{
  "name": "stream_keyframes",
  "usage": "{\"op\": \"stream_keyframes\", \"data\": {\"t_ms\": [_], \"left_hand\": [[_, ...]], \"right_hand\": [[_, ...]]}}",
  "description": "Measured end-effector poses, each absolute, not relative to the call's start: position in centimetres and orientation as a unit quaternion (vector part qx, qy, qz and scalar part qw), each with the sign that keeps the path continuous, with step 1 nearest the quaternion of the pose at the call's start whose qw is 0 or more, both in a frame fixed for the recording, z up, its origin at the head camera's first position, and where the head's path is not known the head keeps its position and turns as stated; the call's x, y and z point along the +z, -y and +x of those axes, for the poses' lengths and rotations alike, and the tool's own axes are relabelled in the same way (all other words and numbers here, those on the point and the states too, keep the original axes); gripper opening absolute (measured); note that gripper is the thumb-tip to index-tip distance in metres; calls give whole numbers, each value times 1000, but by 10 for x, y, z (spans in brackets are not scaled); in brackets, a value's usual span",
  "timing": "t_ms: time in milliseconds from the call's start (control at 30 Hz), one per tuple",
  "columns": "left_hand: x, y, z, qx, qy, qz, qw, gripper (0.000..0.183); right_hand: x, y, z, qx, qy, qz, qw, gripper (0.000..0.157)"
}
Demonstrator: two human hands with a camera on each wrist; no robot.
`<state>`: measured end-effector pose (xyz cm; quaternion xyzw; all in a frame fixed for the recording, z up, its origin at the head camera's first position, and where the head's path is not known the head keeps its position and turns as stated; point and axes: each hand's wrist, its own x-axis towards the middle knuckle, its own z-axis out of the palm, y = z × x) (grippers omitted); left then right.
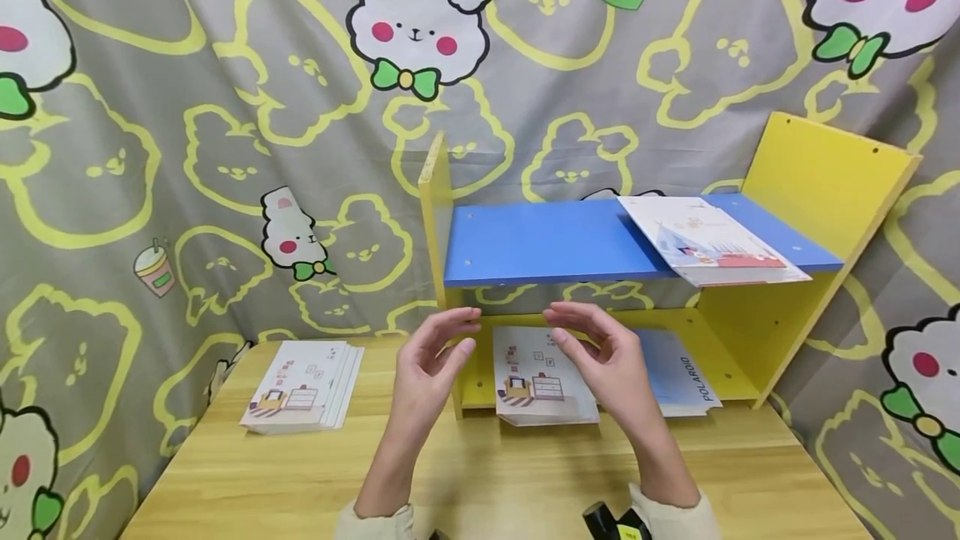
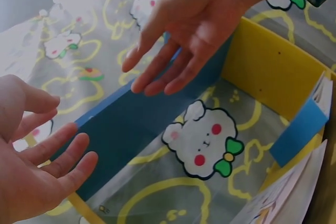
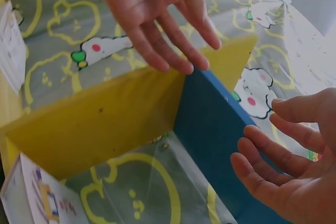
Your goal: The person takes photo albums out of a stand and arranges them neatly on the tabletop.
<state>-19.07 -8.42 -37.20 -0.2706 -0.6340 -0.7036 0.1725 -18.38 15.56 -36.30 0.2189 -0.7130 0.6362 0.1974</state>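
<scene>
My left hand (image 1: pixel 431 373) and right hand (image 1: pixel 611 365) hover apart in front of the small shelf, palms facing each other. Their fingers are relaxed and bent a little, and neither holds anything. Between and beyond them, a stack of white picture booklets (image 1: pixel 542 377) lies on the lower board, its front edge jutting out. To its right is a blue stack (image 1: pixel 675 369) marked POLAROID, partly hidden by the right hand. In the left wrist view the right hand (image 2: pixel 197 32) hangs across from the left hand (image 2: pixel 39 166); both are bare of objects.
The shelf has a blue upper board (image 1: pixel 555 240) and yellow side panels (image 1: pixel 825 182). Another pile of booklets (image 1: pixel 712 240) lies tilted on the upper board, overhanging its front. More booklets (image 1: pixel 300 382) are stacked at left on the wooden table (image 1: pixel 247 482). A patterned curtain (image 1: pixel 300 148) hangs behind.
</scene>
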Motion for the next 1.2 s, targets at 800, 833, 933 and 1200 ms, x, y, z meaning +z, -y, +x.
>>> {"op": "stream_keyframes", "data": {"t_ms": [800, 833, 933, 1200], "left_hand": [[-374, 55, -197, -695, 637, -308, 127, 34], [-375, 54, -198, -697, 635, -309, 125, 34], [-377, 49, -198, -702, 628, -313, 122, 35], [-381, 34, -199, -722, 606, -316, 107, 36]], "right_hand": [[-374, -187, -177, 624, 731, 189, 200, 30], [-374, -188, -176, 623, 733, 186, 203, 29], [-376, -192, -175, 617, 737, 180, 208, 29], [-376, -202, -172, 614, 740, 167, 218, 28]]}}
